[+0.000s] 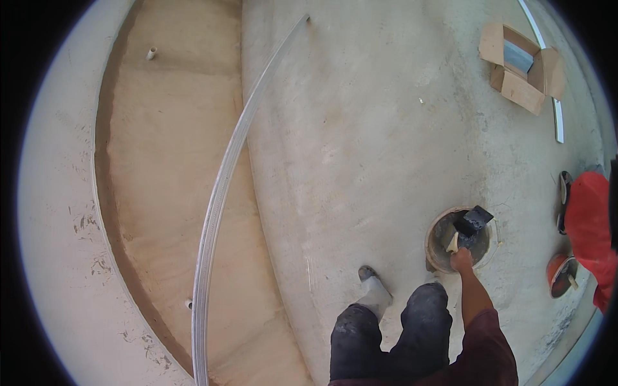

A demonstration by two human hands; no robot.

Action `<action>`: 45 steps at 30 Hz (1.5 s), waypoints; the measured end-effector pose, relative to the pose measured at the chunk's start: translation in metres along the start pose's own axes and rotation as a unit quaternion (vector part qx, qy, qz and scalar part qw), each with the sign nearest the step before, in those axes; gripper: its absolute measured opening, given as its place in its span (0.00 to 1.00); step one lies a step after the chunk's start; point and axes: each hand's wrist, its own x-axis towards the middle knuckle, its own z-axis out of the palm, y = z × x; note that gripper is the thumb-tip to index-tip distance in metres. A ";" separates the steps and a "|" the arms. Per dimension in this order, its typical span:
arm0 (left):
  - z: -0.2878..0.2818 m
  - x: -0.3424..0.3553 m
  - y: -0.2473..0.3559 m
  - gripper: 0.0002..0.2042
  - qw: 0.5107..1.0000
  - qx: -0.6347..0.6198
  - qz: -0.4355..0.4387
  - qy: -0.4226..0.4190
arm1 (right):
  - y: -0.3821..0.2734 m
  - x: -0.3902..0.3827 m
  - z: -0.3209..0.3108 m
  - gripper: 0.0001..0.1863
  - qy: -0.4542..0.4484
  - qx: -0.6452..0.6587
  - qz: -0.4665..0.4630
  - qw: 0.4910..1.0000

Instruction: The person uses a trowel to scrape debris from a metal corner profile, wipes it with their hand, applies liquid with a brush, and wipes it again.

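My right hand (461,260) is closed on the pale handle (454,242) of a plastering tool with a dark, flat blade (476,217). The tool is over a round bucket (433,239) holding grey, wet-looking material, beside my right foot; the blade rests at or just above the far rim, I cannot tell which. My left hand is out of view. My legs and a pale boot (375,296) show at the lower edge.
A long metal straightedge (222,185) crosses a tan recessed strip (161,161) with pipe stubs (152,54). An opened cardboard box (523,93) and a white strip (558,125) lie top right. A person in red (589,225) is at right, near an orange bucket (555,270).
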 end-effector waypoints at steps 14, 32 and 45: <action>-0.203 -0.013 -0.272 0.18 0.900 -0.189 -0.344 0.192 | -0.440 -0.151 -0.025 0.30 -0.200 0.623 0.068 0.753; -0.168 -0.047 -0.544 0.16 0.758 -0.086 -0.528 0.374 | -0.650 -0.022 0.076 0.26 -0.123 0.488 -0.082 0.860; 0.052 0.036 -0.699 0.48 0.621 0.698 -0.330 0.137 | -0.638 0.094 0.134 0.29 0.104 0.409 -0.127 0.898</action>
